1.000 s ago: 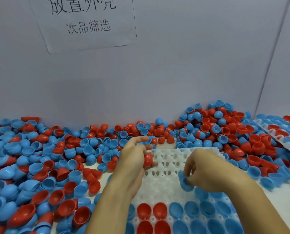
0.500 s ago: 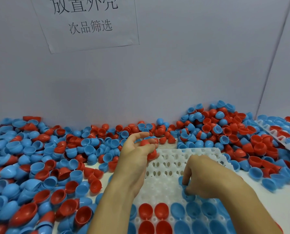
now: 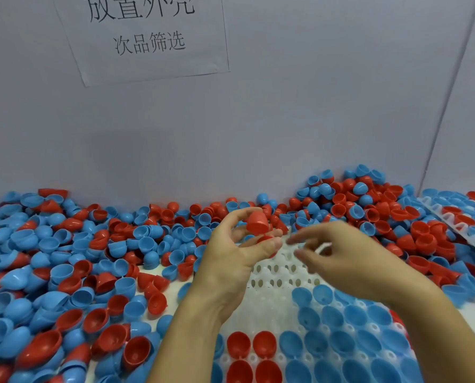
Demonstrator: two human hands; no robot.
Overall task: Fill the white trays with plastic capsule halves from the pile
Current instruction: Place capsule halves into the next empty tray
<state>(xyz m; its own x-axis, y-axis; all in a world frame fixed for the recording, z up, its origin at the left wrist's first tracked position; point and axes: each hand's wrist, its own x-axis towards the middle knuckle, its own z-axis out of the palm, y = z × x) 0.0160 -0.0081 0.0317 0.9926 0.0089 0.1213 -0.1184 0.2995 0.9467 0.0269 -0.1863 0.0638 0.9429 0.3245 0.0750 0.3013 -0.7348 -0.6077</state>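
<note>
Tray [image 3: 275,308]: near rows filled, far rows bare, between pile [image 3: 73,261] and surface edge. Right hand [image 3: 338,252] has left its blue half seated and lifted, fingers loose, empty (blurred). Left hand [image 3: 236,255], palm up, pinches red halves [image 3: 258,223]; likely handover next.

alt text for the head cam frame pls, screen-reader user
A person's left hand holds red capsule halves in its fingers above a partly filled white tray, while the right hand, blurred and holding nothing visible, reaches toward them. Blue and red halves sit in the tray's near rows, and a pile of both colours surrounds it below a paper sign.
</note>
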